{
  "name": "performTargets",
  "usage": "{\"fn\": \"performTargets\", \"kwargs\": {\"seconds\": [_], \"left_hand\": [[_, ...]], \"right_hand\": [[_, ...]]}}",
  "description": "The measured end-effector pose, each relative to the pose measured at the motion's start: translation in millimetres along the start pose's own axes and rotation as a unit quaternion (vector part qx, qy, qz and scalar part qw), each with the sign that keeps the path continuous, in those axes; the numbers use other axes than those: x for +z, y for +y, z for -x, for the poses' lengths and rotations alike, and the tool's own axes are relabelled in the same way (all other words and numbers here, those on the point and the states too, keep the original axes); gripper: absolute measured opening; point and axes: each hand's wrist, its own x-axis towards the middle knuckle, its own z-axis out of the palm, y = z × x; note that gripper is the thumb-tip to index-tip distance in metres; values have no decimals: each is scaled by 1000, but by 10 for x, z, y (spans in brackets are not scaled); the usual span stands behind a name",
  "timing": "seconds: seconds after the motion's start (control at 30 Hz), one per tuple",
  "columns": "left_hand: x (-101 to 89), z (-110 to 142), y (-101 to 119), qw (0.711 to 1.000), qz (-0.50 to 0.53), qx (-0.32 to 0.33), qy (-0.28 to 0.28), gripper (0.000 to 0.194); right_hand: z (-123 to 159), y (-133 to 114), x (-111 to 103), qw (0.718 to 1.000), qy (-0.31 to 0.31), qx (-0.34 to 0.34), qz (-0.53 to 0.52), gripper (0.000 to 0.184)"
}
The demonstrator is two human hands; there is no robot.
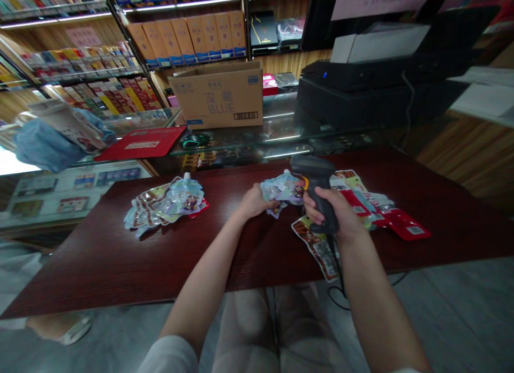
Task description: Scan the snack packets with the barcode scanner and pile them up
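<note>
My right hand (pixel 331 210) is wrapped round the grip of a black barcode scanner (pixel 315 169), whose head points left. A cable runs down from its handle. In my left hand (pixel 257 203) is a light blue spouted pouch (pixel 283 187), held just above or on the table, near the scanner. Part of another pouch shows under it. To the left lies a heap of similar spouted pouches (pixel 187 196). Brown pouches (pixel 321 250) and red pouches (pixel 405 223) lie under and beside my right hand, partly hidden by it.
Behind the dark red table (pixel 120 266) stands a glass counter with a cardboard box (pixel 225 97), a red mat (pixel 140 143), a mouse (pixel 195 140) and a tumbler (pixel 66 124). Black equipment (pixel 353 103) stands at the back right. A person's foot (pixel 74 330) shows at lower left.
</note>
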Motion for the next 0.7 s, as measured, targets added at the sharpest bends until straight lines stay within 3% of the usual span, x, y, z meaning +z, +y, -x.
{"fn": "performTargets", "kwargs": {"seconds": [0.13,0.37,0.53,0.7], "left_hand": [[-95,22,44,999,-24,-43,9,58],[-258,59,50,999,17,-26,41,53],[-447,95,34,993,-14,-39,108,51],[-557,80,-25,982,40,-22,186,42]], "right_hand": [[-8,15,-8,1000,10,-13,4,29],[-12,18,-13,999,-14,-8,-34,33],[-5,9,-3,999,-9,-7,-35,34],[-17,21,-1,1000,-3,-7,-24,33]]}}
